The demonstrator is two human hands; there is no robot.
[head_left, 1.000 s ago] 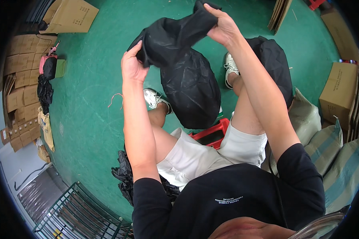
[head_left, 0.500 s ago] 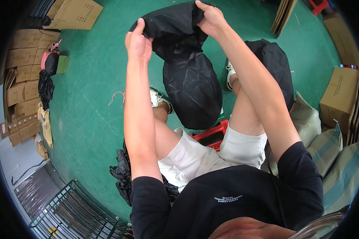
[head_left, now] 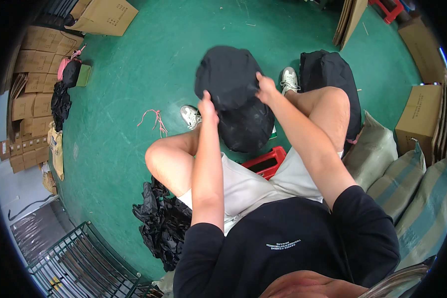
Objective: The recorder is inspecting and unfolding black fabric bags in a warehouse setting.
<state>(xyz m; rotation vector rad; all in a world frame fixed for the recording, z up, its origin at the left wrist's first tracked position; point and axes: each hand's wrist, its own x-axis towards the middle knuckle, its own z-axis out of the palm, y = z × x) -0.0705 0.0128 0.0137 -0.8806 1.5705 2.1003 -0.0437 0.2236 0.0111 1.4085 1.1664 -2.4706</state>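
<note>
Between my lower legs stands a bulging black fabric bag (head_left: 246,130) whose loose upper part is gathered into a rounded hump. My left hand (head_left: 208,108) grips the cloth at the near left side of that hump, thumb on top. On the right side my right hand (head_left: 266,89) pinches the cloth's edge, thumb also uppermost. What fills the bag is hidden. Beyond my right leg lies another full black bag (head_left: 333,82), touched by neither hand.
A red plastic stool (head_left: 273,161) is under me. Crumpled black bags (head_left: 161,223) lie at left, with pink string (head_left: 156,120) farther off. Woven sacks (head_left: 400,186) and a carton (head_left: 419,111) stand at right. Stacked cartons (head_left: 37,94) line the left wall; a metal rack (head_left: 84,263) is nearer.
Both hands have come down and toward me, still holding the cloth. The raised, stretched upper part of the bag has sunk onto its full lower part. My left knee has swung outward.
</note>
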